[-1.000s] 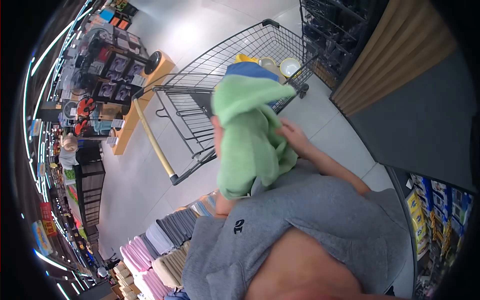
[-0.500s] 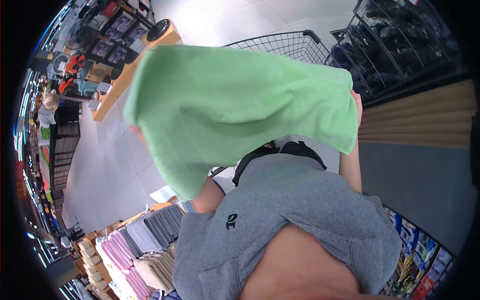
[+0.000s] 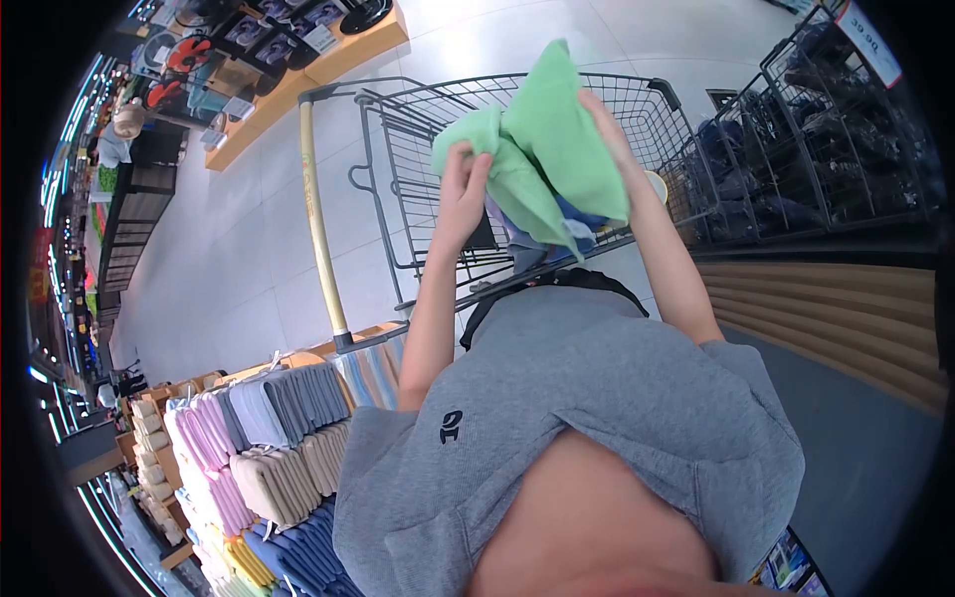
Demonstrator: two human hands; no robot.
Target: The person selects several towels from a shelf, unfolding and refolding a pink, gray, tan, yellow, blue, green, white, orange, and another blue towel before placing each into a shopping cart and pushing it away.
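A light green cloth (image 3: 567,139), bunched and partly folded, is held between my two hands above a black wire shopping cart (image 3: 408,214). My left hand (image 3: 465,189) grips its left part, with thumb and fingertips pressed on the fabric. At the cloth's upper right edge is my right hand (image 3: 609,129), its fingers partly hidden behind the fabric. One corner of the cloth points up and another hangs down. Beneath it, blue and purple fabric items (image 3: 582,229) show inside the cart.
Stacks of folded towels (image 3: 284,408) fill a shelf at lower left. The cart's yellow handle (image 3: 316,219) is left of my hands. A wooden display stand (image 3: 288,85) is at upper left. Wire racks of dark packages (image 3: 836,129) stand on the right, above a ribbed tan panel (image 3: 826,308).
The green cloth was spread wide between my hands; now it is gathered and smaller. My hands have come closer together, and more of the cart shows.
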